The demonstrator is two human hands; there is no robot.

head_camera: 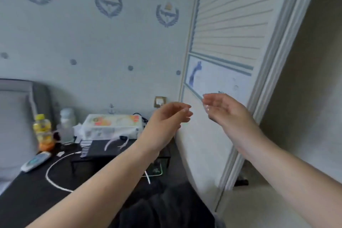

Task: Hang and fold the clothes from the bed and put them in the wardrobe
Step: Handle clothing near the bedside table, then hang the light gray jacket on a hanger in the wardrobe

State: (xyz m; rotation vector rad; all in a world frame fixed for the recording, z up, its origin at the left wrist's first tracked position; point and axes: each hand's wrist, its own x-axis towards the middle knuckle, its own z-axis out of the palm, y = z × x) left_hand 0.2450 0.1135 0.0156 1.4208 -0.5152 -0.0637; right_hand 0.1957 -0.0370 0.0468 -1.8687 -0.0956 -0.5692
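Note:
Both my hands are raised in front of the white wardrobe door (227, 29), which has louvred slats above and a panel with a blue giraffe picture below. My left hand (169, 116) is at the door's left edge with relaxed, loosely curled fingers and holds nothing. My right hand (222, 108) hovers in front of the giraffe panel, palm turned inward, fingers loosely bent and empty. A dark garment (166, 207) lies bunched low in the view, below my forearms. No hanger is in view.
A dark bedside table (27, 196) on the left carries a yellow bottle (43, 131), a white bottle (66, 126), a tissue pack (112, 126), a black box (111, 149), a white cable (55, 170) and a remote (35, 161). A grey headboard (16, 116) stands far left.

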